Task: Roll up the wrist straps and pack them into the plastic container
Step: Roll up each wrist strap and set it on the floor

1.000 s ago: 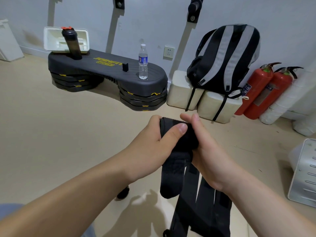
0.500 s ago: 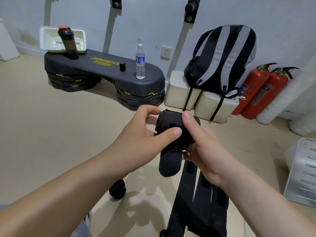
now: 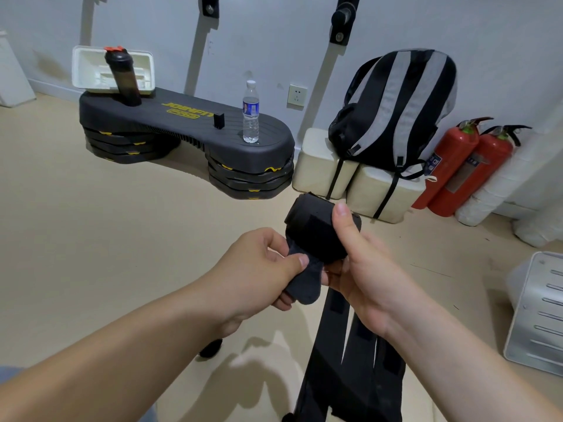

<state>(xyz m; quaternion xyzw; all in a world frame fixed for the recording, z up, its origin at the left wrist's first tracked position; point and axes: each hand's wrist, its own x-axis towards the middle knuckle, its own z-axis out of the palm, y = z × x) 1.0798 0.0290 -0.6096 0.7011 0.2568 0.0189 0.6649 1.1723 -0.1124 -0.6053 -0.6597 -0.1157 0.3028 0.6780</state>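
The beige floor [image 3: 91, 239] fills most of the view, and a pale wall [image 3: 487, 32] runs across the top. At about ten o'clock a long black step platform [image 3: 170, 117] with yellow lettering sits on stacked risers. At its far left end a white tray [image 3: 91, 71] leans upright behind a dark shaker bottle [image 3: 123, 77] with a red cap. A clear water bottle [image 3: 250, 112] stands on the platform's right end. At one o'clock a black and grey striped backpack [image 3: 396, 108] rests on two cream blocks [image 3: 320, 166]. Two red fire extinguishers [image 3: 457, 166] stand just beside them at two o'clock. A grey slotted metal panel [image 3: 539, 312] lies at the right edge, around four o'clock.

Several flat black straps [image 3: 350, 376] hang down toward six o'clock, below the hands.

Near the centre, the right hand [image 3: 368, 269] holds the rolled wrist strap [image 3: 316, 226], its thumb pressed over the roll's upper face and its fingers closed underneath. The roll is a thick black cylinder held in the air above the floor. The left hand [image 3: 259, 269] pinches the strap's loose grey tail [image 3: 304, 284] between thumb and fingers, just below the roll at seven o'clock from it. The two hands are almost touching.
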